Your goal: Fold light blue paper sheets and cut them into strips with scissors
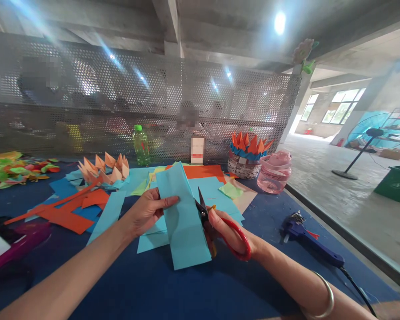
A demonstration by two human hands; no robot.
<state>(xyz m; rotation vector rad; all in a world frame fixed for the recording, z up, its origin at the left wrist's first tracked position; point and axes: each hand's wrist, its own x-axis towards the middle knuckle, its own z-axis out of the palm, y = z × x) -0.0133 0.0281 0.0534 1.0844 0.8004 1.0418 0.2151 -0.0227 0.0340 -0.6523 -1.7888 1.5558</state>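
A folded sheet of light blue paper (186, 226) is held upright in front of me. My left hand (151, 206) pinches its left edge, thumb on the near face. In my right hand (225, 226) is a pair of scissors with red handles (243, 242). Their dark blades stand apart at the paper's right edge, one blade partly hidden by the sheet. More light blue paper sheets (206, 189) lie on the table behind, with an orange sheet (213, 171) and a small light green piece (231, 190) among them.
Left stand a peach folded-paper ring (105, 171), orange paper strips (71, 213) and a green bottle (141, 146). To the right are a basket with orange paper points (246, 162), a pink jug (275, 173) and a blue glue gun (311, 242) with a cord. A perforated metal screen (160, 89) rises behind.
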